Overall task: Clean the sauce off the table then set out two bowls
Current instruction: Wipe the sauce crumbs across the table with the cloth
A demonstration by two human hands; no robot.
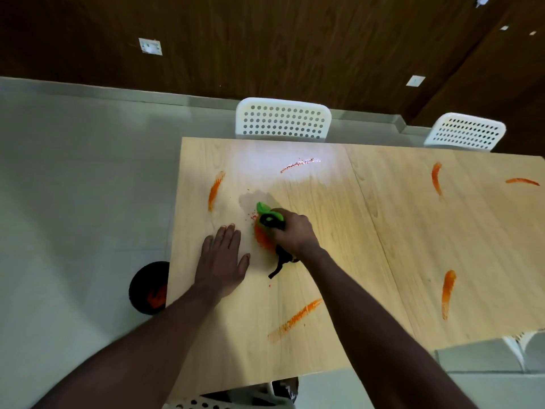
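Sauce (pixel 262 239) is lying heaped, orange, against a green-and-black scraper (pixel 269 218) near the left edge of the table (pixel 413 231). Right hand (pixel 295 231) is gripping the scraper, fingers curled around it. Left hand (pixel 222 258) is lying flat on the table, fingers straight, just left of the sauce.

Two arms in view, both the person's own. The left forearm (pixel 141 343) is bare along all its visible length, from the lower edge to the wrist. The right forearm (pixel 368 320) is bare likewise. The left hand (pixel 222 261) is bare, with nails showing on the fingertips. The right hand (pixel 295 231) is bare, with knuckles showing. A black strap (pixel 280 262) lies just beside the right wrist; cannot tell whether it is worn.
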